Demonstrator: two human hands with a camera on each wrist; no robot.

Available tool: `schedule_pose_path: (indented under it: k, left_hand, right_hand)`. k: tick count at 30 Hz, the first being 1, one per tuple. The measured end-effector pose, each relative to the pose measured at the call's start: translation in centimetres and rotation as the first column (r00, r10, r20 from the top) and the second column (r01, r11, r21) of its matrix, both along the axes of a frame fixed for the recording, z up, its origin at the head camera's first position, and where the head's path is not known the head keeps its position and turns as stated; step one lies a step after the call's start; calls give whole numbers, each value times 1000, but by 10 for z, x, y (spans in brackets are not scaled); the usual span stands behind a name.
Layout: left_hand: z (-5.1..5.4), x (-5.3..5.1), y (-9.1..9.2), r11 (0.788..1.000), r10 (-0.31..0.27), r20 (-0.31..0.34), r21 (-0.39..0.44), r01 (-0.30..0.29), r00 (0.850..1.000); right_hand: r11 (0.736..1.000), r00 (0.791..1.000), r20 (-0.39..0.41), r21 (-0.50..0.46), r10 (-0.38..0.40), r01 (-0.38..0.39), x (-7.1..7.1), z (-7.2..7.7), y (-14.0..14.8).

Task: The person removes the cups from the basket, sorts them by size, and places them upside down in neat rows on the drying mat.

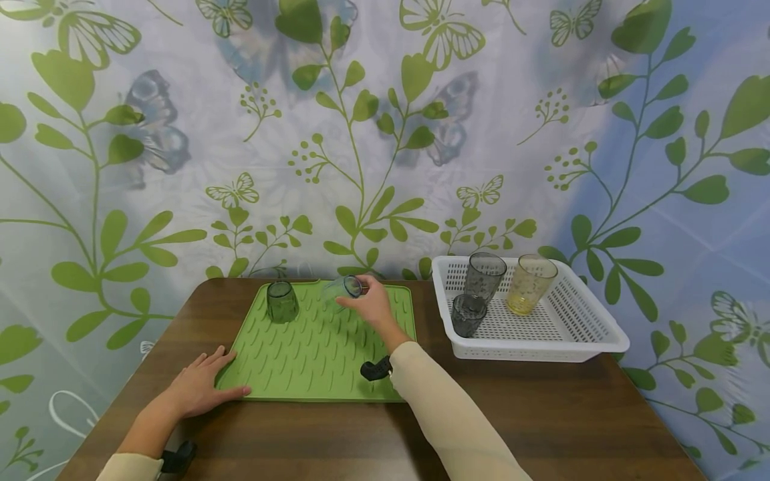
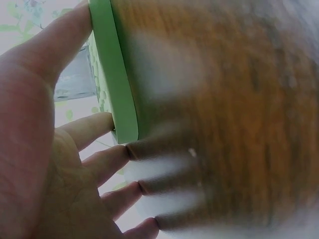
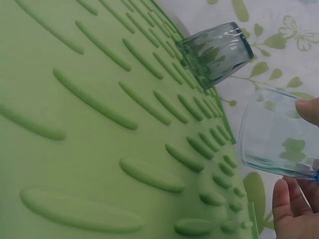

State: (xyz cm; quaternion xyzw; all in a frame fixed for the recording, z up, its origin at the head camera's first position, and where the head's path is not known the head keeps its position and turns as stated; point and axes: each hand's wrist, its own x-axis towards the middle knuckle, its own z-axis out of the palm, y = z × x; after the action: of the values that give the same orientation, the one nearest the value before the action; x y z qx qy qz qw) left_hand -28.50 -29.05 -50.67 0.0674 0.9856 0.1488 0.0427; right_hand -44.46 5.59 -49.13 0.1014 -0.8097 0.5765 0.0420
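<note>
My right hand grips a clear, blue-tinted glass between thumb and fingers. The glass is tilted on its side over the back of a green ribbed drying mat; in the right wrist view the held glass appears apart from the mat. A dark green tumbler stands mouth-down at the mat's back left. My left hand rests at the mat's front-left corner, fingers spread. In the left wrist view its thumb and index finger touch the mat's edge.
A white perforated basket stands right of the mat. Inside are a tall grey glass, a short dark grey glass and a yellow glass. The brown table backs onto a patterned curtain.
</note>
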Motion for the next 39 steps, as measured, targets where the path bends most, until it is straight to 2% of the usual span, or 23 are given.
schedule_pose_path:
  k: [8,18,23,30,39]
  left_hand:
    - [1,-1,0,1000,0,-1,0,0,1000]
    - [2,-2,0,1000,-1,-13,-13,1,1000]
    - [1,-1,0,1000,-3,-20,-13,3,1000]
    - [-1,0,1,1000,-5,-20,-5,5,1000]
    - [-3,0,1,1000,-7,-25,-10,6,1000]
  right_hand:
    - [1000,1000,3,13,-18,18,-7,-8,-7]
    - [1000,1000,-12,3,24,-24,-10,-9,-14]
    - [998,998,-32,40,51,-50,-13,-9,-19]
    - [996,999,-33,84,33,-30,-15,-10,-26]
    - [991,998,-32,124,54,-49,-15,-15,-32]
